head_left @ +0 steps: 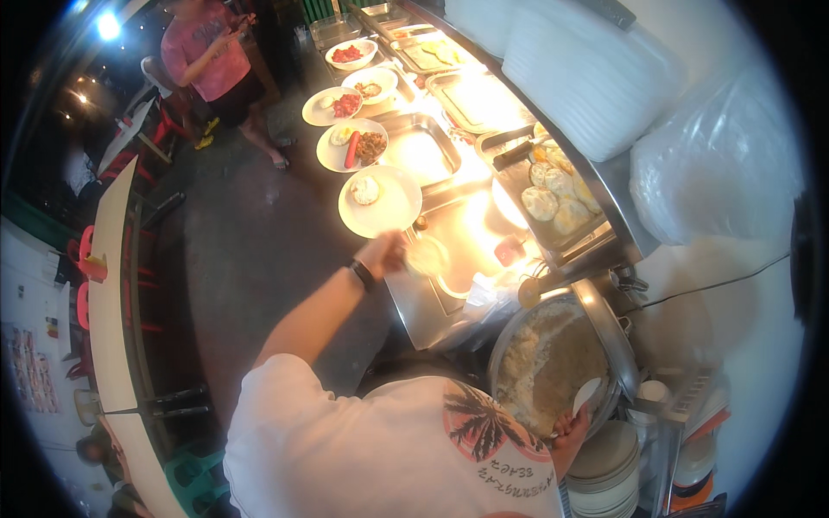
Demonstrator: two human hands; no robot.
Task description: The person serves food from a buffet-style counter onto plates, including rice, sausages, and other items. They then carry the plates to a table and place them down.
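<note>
My left hand (384, 253), a dark band at its wrist, reaches over the counter's near left edge. Its fingers close on a small pale round bowl (427, 256), which is blurred. Just beyond it a white plate (397, 211) carries a rounded mound of rice (364, 190). Low on the right, my right hand (570, 425) grips a white rice paddle (587, 394) at the rim of a large round pot (495, 363). White rice (524, 354) lines the left and far sides of the pot; a brownish surface shows elsewhere inside.
Farther along the counter stand plates of food, including one with a red sausage (351, 150). Metal trays (561, 250) hold fried eggs. Stacked plates (604, 462) rise beside the pot. A person in a pink shirt (207, 52) stands at the far left.
</note>
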